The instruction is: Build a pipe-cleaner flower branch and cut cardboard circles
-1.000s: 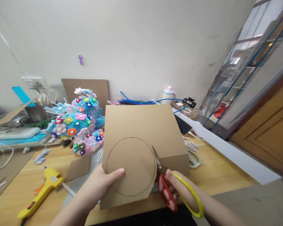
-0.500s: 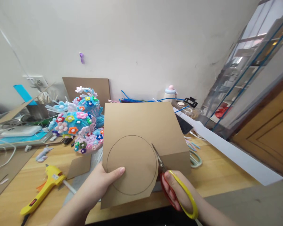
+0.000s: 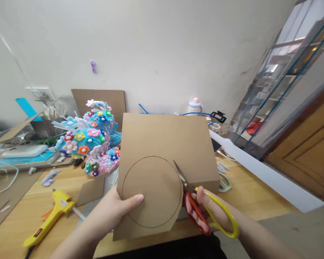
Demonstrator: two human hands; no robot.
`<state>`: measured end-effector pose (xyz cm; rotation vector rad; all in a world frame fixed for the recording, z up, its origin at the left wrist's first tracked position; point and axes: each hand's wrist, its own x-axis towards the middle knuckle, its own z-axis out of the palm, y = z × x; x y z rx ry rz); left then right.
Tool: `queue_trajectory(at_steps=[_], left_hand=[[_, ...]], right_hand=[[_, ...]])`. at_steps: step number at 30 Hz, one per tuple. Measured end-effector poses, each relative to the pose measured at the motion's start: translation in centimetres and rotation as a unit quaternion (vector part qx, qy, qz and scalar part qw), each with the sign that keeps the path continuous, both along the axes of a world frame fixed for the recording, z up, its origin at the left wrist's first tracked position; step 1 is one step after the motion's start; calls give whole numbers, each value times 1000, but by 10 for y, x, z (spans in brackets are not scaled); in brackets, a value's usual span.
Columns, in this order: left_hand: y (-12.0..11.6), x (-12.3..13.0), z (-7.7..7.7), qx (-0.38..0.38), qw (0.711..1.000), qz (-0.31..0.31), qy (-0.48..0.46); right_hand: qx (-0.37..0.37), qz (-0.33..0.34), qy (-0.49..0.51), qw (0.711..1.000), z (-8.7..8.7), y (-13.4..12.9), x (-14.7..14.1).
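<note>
A sheet of brown cardboard (image 3: 167,140) with a circle drawn on it tilts up above the table. My left hand (image 3: 121,207) grips its left edge, thumb on top inside the circle and the other fingers hidden underneath. In my right hand (image 3: 205,210) is a pair of scissors (image 3: 221,208) with one red and one yellow handle, the handles spread apart. Their blades straddle the cardboard at the circle's right side, one blade showing on top. A cut runs in from the near right edge, and the flap beside it bends down.
On the left lie a yellow hot glue gun (image 3: 50,216) and a small cardboard piece (image 3: 91,191). Colourful fuzzy flower crafts (image 3: 89,140) stand behind them. Green-handled scissors (image 3: 225,183) and a long white sheet (image 3: 270,172) are at the right. A bottle (image 3: 195,106) stands by the wall.
The scissor handles have spread wider and my right hand has shifted slightly right. The cardboard's far edge has risen and moved a little to the right. My left hand keeps its hold.
</note>
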<state>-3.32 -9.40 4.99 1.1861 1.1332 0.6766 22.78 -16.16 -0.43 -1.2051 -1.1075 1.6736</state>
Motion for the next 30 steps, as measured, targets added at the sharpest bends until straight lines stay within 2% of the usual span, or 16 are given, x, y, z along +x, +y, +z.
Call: queue_trajectory(at_steps=[4,7,10,13,17,19,26,30], left_hand=[[3,-1,1,0,1000,-16,-2],[5,-4,2,-11,1000,-29,-3],[6,-6,3,-25,999,-37,-6],[7,-7,5,-31,999,-40,-10],[9,-10,7,-27,998,-63,8],[11,-13,9,-23,996,-80,20],[14,-16,25,-17,996,-86,34],[14,-13,32,-15,995,-92,28]], right_hand=[[-8,22,-13,1000,5,2,4],[-4,21,-64,998,13,2,4],[1,-23,-133,991,20,2,-1],[4,-58,-154,986,17,2,-4],[3,2,-94,996,8,2,5],[4,44,-83,996,11,4,15],[47,151,-149,976,51,14,31],[-2,146,-133,980,63,21,25]])
